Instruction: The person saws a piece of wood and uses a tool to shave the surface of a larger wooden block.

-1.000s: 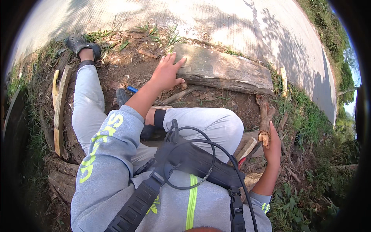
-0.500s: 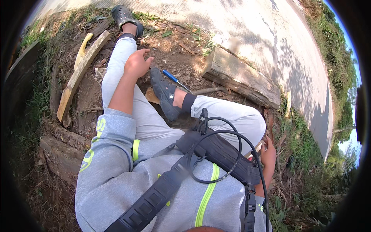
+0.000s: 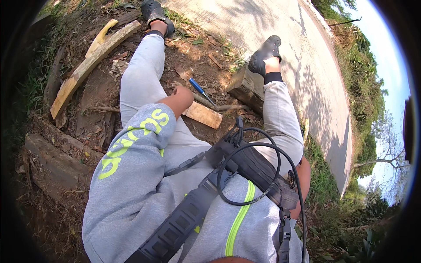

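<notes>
My left hand (image 3: 182,93) reaches down between my legs, bent away so that its fingers are hidden. It is beside a short flat piece of pale wood (image 3: 204,115) on the ground. Just beyond the hand lies a blue-handled tool (image 3: 200,89) with a narrow metal shaft, apart from it. My right forearm (image 3: 304,182) runs along my right side, past a black padded pouch (image 3: 258,175); its hand is hidden behind my right knee.
A long split pole (image 3: 94,65) and a yellowish stick (image 3: 101,37) lie on the left. My right foot, in a dark clog (image 3: 265,55), is over a heavy timber block (image 3: 246,90) beside the paved road (image 3: 324,101). A looped black cable (image 3: 221,175) hangs across my front.
My right leg has unfolded outward toward the road, baring the flat wood piece. My left hand has dropped toward that piece. My right hand has slipped out of sight behind the knee.
</notes>
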Demonstrator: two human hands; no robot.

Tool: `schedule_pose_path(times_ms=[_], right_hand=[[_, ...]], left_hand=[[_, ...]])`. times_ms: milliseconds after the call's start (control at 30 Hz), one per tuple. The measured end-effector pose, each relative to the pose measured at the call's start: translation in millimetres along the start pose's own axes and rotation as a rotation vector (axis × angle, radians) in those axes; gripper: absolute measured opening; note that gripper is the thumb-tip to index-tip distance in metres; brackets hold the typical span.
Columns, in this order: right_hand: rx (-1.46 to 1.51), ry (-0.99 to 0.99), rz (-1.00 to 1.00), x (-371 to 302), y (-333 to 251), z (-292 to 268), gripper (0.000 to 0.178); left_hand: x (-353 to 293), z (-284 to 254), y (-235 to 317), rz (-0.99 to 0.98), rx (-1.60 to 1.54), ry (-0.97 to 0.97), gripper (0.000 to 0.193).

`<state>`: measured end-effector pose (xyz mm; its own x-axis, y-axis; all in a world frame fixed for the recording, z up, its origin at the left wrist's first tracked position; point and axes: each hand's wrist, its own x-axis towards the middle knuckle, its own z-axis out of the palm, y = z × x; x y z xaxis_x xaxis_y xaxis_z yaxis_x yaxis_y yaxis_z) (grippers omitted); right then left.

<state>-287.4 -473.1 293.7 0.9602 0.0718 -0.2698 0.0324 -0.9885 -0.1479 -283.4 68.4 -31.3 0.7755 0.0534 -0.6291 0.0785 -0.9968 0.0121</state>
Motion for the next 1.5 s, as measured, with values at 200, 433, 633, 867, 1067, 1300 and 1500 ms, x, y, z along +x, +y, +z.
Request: schedule_pose_path(times_ms=[200, 433, 633, 867, 1067, 1300, 1500], right_hand=[[0.2, 0.171, 0.075, -9, 23, -33, 0.052], [0.633, 0.162, -0.041, 4, 33, 13, 0.047], [0.841, 0.219, -0.086, 25, 32, 64, 0.049], [0.539, 0.552, -0.248, 49, 21, 113, 0.047], [0.343, 0.683, -0.288, 43, 14, 121, 0.043], [0.328, 0.637, -0.285, 39, 26, 128, 0.039], [0.763, 0.559, -0.276, 11, -15, 79, 0.04]], left_hand=[[0, 7, 35, 0.081, 0.258, -0.053, 0.041], [3, 42, 15, 0.105, 0.29, 0.218, 0.046], [-19, 4, 22, 0.188, 0.387, 0.087, 0.088], [-56, -47, 29, 0.236, -0.035, 0.052, 0.107], [-73, -137, 90, 0.218, 0.365, 0.11, 0.091], [-125, -190, 64, 0.254, 0.409, 0.206, 0.076], [-153, -210, -1, 0.213, 0.073, 0.415, 0.094]])
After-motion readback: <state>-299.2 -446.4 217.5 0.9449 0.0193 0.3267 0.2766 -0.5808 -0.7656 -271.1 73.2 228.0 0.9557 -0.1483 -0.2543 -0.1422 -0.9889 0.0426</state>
